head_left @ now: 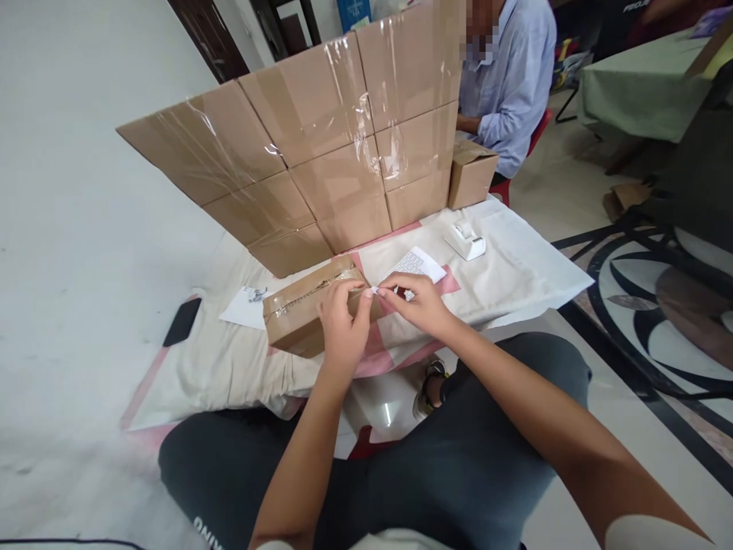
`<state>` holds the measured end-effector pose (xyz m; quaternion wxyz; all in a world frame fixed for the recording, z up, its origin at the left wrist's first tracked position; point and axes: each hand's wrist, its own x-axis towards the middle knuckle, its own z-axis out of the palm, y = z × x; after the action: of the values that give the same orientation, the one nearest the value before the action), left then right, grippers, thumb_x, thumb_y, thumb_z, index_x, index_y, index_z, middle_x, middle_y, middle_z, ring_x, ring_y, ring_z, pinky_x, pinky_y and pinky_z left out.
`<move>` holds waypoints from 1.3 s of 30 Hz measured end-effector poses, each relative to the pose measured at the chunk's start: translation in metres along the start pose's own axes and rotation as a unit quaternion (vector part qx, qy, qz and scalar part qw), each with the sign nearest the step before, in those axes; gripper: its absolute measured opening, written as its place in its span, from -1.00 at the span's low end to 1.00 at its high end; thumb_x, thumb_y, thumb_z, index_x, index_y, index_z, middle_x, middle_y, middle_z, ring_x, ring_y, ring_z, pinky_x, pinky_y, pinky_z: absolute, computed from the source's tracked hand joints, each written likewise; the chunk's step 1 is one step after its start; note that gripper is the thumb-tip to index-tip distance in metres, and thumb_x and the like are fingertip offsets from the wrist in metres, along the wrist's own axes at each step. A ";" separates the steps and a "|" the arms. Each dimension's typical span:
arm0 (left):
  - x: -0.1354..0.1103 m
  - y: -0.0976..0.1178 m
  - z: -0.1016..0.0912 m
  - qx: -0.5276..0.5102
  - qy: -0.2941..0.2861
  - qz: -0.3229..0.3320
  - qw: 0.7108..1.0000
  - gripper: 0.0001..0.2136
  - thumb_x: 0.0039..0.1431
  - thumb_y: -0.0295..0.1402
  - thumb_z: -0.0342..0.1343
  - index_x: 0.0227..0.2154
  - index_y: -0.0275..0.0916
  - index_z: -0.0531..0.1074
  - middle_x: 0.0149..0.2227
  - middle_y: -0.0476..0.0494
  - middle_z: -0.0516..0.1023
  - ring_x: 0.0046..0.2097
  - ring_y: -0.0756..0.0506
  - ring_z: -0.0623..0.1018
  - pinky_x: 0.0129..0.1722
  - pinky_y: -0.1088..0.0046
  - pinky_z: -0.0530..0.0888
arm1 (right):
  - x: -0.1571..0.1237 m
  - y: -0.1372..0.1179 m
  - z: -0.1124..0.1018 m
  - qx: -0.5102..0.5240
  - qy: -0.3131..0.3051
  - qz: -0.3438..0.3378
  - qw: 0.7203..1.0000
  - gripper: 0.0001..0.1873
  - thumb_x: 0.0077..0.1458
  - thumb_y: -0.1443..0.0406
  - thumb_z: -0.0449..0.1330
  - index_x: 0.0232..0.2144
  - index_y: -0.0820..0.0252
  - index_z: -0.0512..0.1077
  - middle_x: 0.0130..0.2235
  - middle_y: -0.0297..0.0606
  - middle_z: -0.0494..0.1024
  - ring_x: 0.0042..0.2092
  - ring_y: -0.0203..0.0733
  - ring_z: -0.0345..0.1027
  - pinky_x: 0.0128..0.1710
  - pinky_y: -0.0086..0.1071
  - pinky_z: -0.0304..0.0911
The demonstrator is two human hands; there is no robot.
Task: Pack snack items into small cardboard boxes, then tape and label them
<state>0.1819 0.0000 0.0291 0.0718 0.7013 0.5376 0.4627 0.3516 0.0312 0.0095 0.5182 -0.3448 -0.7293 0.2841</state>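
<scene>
A small white slip [374, 289] lies between the left hand [345, 312] and right hand [417, 301], each grip pinching an end. The box [295, 325], oblong brown cardboard, sits on the cloth-draped counter [518, 248] to the slip's left, nearer the left hand; its long axis, glossy with tape, slants up rightward. Whether that hand touches it, I cannot tell.

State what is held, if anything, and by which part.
A small white piece, seemingly pinched at opposite ends by fingers of the left hand and right hand.
</scene>
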 end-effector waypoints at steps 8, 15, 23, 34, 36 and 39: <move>0.010 -0.042 -0.028 0.270 0.007 -0.010 0.963 -0.61 0.38 -0.12 0.00 0.16 -0.14 0.40 0.28 -0.32 0.41 0.32 -0.39 0.32 0.32 -0.14 0.06 | 0.021 0.050 0.003 -0.276 -0.027 0.113 0.954 -0.76 0.31 0.36 0.04 -0.18 0.22 0.52 -0.08 -0.10 0.61 -0.12 -0.09 0.47 -0.15 -0.33 0.22; 0.017 -0.064 -0.045 0.314 -0.093 0.002 0.945 -0.51 0.40 -0.08 -0.14 0.26 -0.17 0.35 0.30 -0.28 0.41 0.29 -0.40 0.36 0.29 -0.07 0.15 | 0.034 0.044 0.042 -0.282 -0.121 0.123 0.944 -0.72 0.31 0.35 0.04 -0.12 0.19 0.55 -0.05 -0.07 0.62 -0.04 0.00 0.49 -0.12 -0.28 0.25; 0.016 -0.059 -0.041 0.326 -0.083 0.004 0.942 -0.51 0.41 -0.08 -0.17 0.24 -0.16 0.37 0.28 -0.26 0.43 0.25 -0.40 0.39 0.27 -0.06 0.14 | 0.033 0.054 0.044 -0.185 -0.147 0.137 0.962 -0.74 0.19 0.42 0.13 -0.18 0.27 0.62 -0.10 -0.11 0.66 -0.10 -0.14 0.52 -0.10 -0.38 0.31; 0.019 -0.067 -0.047 0.298 -0.113 0.019 0.948 -0.50 0.39 -0.04 -0.17 0.24 -0.11 0.36 0.31 -0.22 0.41 0.26 -0.40 0.39 0.27 -0.07 0.18 | 0.023 0.063 0.037 0.114 -0.206 0.079 0.969 0.41 -0.22 0.03 0.55 0.50 0.06 -0.14 0.48 0.02 -0.06 0.46 0.18 -0.10 0.40 -0.06 0.00; 0.019 -0.072 -0.056 0.272 -0.120 0.051 0.954 -0.52 0.39 -0.08 -0.14 0.25 -0.11 0.34 0.29 -0.24 0.44 0.27 -0.38 0.40 0.32 -0.10 0.15 | 0.027 0.056 0.052 0.120 -0.182 0.041 0.975 0.39 -0.21 0.08 0.54 0.50 0.06 -0.15 0.42 0.05 0.02 0.40 0.16 0.03 0.37 -0.06 0.07; 0.013 -0.090 -0.081 0.219 -0.067 0.135 0.964 -0.53 0.35 -0.17 -0.07 0.28 -0.07 0.30 0.21 -0.27 0.51 0.31 -0.38 0.39 0.36 -0.15 0.14 | 0.027 0.038 0.017 0.041 -0.081 -0.027 0.995 0.18 -0.18 0.08 0.52 0.43 -0.06 0.08 0.31 -0.06 0.19 0.33 0.15 0.11 0.35 -0.01 0.11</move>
<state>0.0616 0.0154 0.0283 -0.1102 0.7953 0.5202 0.2911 0.3373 0.0743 -0.0101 0.4784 -0.2792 -0.7658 0.3267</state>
